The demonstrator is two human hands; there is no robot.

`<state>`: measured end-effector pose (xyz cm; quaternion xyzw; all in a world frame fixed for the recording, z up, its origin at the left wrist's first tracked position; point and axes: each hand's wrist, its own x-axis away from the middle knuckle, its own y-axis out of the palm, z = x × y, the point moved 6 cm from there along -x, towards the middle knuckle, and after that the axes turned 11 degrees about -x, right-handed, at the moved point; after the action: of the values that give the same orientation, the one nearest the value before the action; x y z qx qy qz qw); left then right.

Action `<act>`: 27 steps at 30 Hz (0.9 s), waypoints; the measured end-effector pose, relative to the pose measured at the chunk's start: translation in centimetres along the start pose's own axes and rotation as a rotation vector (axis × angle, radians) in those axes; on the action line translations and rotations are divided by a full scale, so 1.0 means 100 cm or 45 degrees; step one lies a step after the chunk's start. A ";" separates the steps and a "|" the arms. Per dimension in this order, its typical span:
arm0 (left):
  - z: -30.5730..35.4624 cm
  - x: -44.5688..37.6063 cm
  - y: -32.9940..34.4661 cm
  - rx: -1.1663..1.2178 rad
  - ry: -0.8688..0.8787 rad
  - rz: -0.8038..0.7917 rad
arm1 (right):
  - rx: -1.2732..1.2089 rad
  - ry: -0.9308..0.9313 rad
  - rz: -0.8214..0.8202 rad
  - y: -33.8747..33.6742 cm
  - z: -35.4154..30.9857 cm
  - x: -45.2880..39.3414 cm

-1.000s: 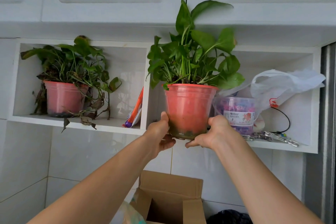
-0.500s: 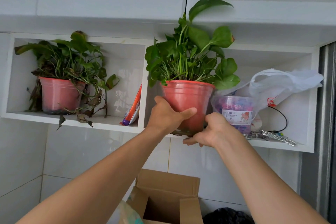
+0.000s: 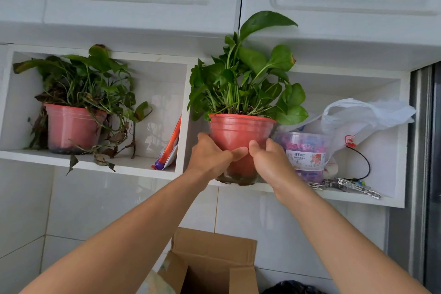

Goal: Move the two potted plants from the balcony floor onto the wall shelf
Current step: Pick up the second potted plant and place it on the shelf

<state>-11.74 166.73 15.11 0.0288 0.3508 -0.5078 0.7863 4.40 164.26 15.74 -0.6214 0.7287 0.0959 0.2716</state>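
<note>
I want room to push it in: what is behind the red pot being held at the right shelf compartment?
Behind the red pot, gripped by the left hand and right hand, only the compartment's white back wall shows. A clear plastic tub stands beside it. The pot covers whatever is directly behind.

Glossy plastic pot (image 3: 241,133) — matt cardboard box (image 3: 212,260).

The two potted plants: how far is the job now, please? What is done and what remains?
Done: the first potted plant stands in the left compartment of the wall shelf. In hand: the left hand and right hand grip the second potted plant at the right compartment's front edge, beside a plastic tub. Left: seat it fully and let go.
</note>
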 end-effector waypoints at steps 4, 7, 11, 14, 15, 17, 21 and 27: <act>-0.002 -0.006 0.003 0.026 0.007 -0.033 | 0.095 -0.182 0.089 0.002 0.012 -0.007; -0.006 -0.011 0.005 0.042 0.002 -0.033 | 0.042 -0.277 0.099 0.007 0.022 -0.010; -0.013 -0.015 0.007 0.082 0.008 -0.044 | 0.048 -0.373 0.114 0.011 0.030 -0.016; -0.018 -0.016 0.007 0.113 0.022 -0.053 | 0.074 -0.404 0.128 0.013 0.033 -0.021; -0.020 -0.017 0.007 0.126 0.028 -0.055 | 0.081 -0.413 0.120 0.014 0.034 -0.024; -0.023 -0.021 0.010 0.141 0.041 -0.056 | 0.091 -0.419 0.104 0.015 0.037 -0.031; -0.027 -0.026 0.014 0.136 0.089 -0.024 | 0.108 -0.413 0.070 0.016 0.041 -0.042; -0.033 -0.037 0.019 0.090 0.094 -0.008 | 0.148 -0.411 0.054 0.018 0.047 -0.054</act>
<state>-12.79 171.88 14.14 0.0741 0.3614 -0.5210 0.7697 4.41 171.52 14.22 -0.5657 0.6927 0.1577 0.4186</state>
